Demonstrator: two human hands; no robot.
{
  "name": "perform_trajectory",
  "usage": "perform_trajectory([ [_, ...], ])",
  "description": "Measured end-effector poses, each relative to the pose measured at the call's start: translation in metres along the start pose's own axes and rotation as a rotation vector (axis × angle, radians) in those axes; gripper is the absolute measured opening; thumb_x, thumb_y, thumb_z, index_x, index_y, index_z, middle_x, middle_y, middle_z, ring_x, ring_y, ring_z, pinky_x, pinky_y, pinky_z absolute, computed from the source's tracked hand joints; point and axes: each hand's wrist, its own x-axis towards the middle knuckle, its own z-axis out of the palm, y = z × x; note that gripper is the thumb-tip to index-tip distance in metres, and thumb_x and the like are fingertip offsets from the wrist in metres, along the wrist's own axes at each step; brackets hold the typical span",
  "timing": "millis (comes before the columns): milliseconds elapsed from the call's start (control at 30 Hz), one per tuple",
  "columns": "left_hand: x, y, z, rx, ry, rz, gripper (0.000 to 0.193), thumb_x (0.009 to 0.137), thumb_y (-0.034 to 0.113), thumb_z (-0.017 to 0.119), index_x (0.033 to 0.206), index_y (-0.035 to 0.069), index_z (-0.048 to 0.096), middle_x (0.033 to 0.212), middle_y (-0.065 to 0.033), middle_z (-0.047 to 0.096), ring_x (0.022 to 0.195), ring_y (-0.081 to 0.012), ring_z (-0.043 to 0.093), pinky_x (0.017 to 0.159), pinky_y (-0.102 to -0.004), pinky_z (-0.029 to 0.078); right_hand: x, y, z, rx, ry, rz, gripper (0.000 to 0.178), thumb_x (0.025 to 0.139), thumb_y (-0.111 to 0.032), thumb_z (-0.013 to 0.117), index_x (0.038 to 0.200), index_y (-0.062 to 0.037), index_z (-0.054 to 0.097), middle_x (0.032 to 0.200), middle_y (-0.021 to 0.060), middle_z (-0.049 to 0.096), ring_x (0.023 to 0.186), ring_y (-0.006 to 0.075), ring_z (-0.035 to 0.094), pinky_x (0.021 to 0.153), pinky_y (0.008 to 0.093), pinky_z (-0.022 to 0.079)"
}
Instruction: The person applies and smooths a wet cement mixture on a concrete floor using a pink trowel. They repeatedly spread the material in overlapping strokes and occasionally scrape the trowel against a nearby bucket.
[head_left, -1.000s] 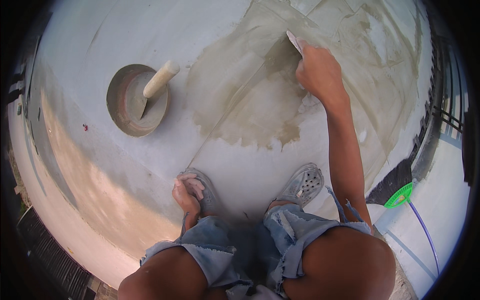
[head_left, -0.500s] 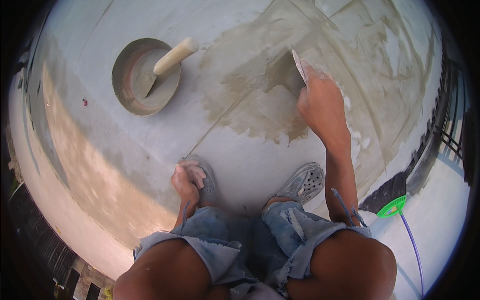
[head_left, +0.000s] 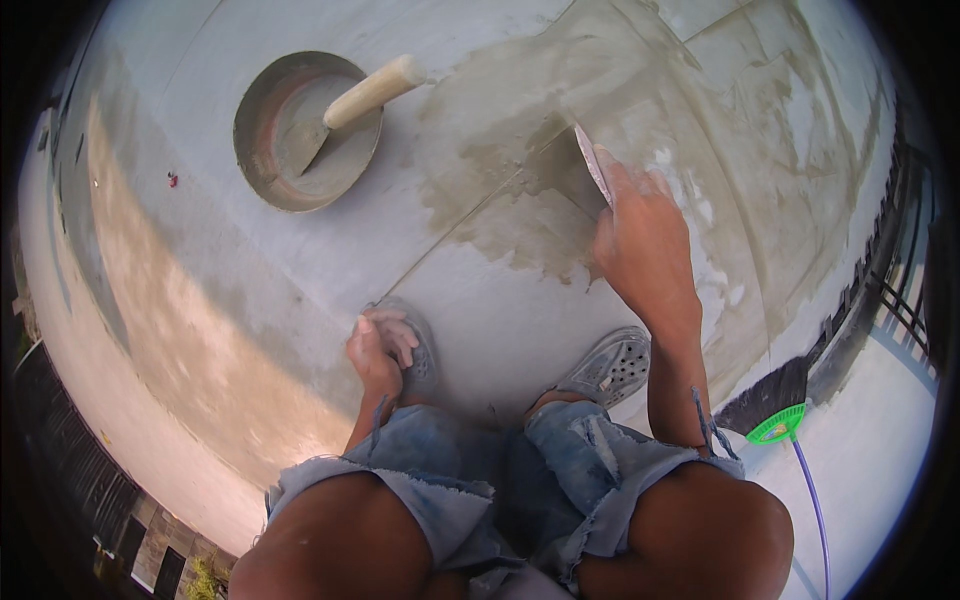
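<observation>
My right hand is closed round a flat scraper. Its pale upper edge sticks out past my fingers, and the blade is tilted low over a wet grey-brown patch of filler on the floor. A thin straight joint line runs through this patch towards my left foot. My left hand hangs beside the left shoe, empty, its powdery fingers loosely bent and apart. Ahead and to the left stands a round metal pan smeared with filler. A trowel with a wooden handle rests in it, blade down.
Grey clogs are on my feet, either side of bare floor. At the right, a broom with black bristles, green head and purple stick lies beside a dark railing. Smeared filler covers the floor at far right. A small red object lies left.
My right hand has drawn the scraper a little towards me, and more of the joint line shows in the wet patch. The view has shifted slightly; my left hand stays by the shoe.
</observation>
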Motion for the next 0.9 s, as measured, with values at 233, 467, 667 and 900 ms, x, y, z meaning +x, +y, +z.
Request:
perform_trajectory([
  [233, 0.001, 0.001, 0.007, -0.005, -0.002, -0.014, 0.067, 0.115, 0.053, 0.032, 0.101, -0.004, 0.065, 0.065, -0.0093, 0.066, 0.046, -0.0102, 0.05, 0.044, -0.0238, 0.036, -0.027, -0.031, 0.049, -0.072, 0.007, -0.216, 0.058, 0.085, 0.001, 0.06, 0.142, 0.0066, 0.057, 0.134, 0.0214, 0.064, 0.116, 0.0385, 0.061, 0.092, 0.048, 0.057],
  [467, -0.002, 0.001, 0.002, -0.004, 0.02, -0.005, 0.069, 0.115, 0.053, 0.031, 0.101, -0.004, 0.066, 0.065, -0.0093, 0.066, 0.045, -0.0101, 0.05, 0.043, -0.0235, 0.035, -0.007, -0.027, 0.005, -0.068, 0.107, -0.25, 0.054, 0.082, 0.0, 0.066, 0.135, 0.0049, 0.063, 0.128, 0.0189, 0.069, 0.111, 0.0357, 0.063, 0.084, 0.0444, 0.06],
  [667, 0.001, 0.003, 0.004, 0.012, -0.004, 0.002, 0.069, 0.115, 0.054, 0.03, 0.101, -0.004, 0.066, 0.065, -0.0096, 0.066, 0.045, -0.0101, 0.05, 0.043, -0.0238, 0.035, 0.067, 0.014, 0.017, -0.202, 0.233, -0.189, 0.051, 0.083, 0.005, 0.059, 0.133, -0.0018, 0.069, 0.124, 0.0197, 0.072, 0.107, 0.0399, 0.068, 0.092, 0.0473, 0.056],
  [900, 0.001, 0.005, 0.003, 0.012, -0.008, -0.001, 0.07, 0.114, 0.056, 0.03, 0.101, -0.004, 0.065, 0.065, -0.0104, 0.066, 0.044, -0.0111, 0.051, 0.042, -0.0241, 0.035, 0.008, -0.041, 0.05, -0.067, 0.11, -0.528, 0.04, 0.085, -0.005, 0.068, 0.125, 0.0027, 0.07, 0.118, 0.0195, 0.074, 0.106, 0.0324, 0.072, 0.087, 0.0419, 0.06],
])
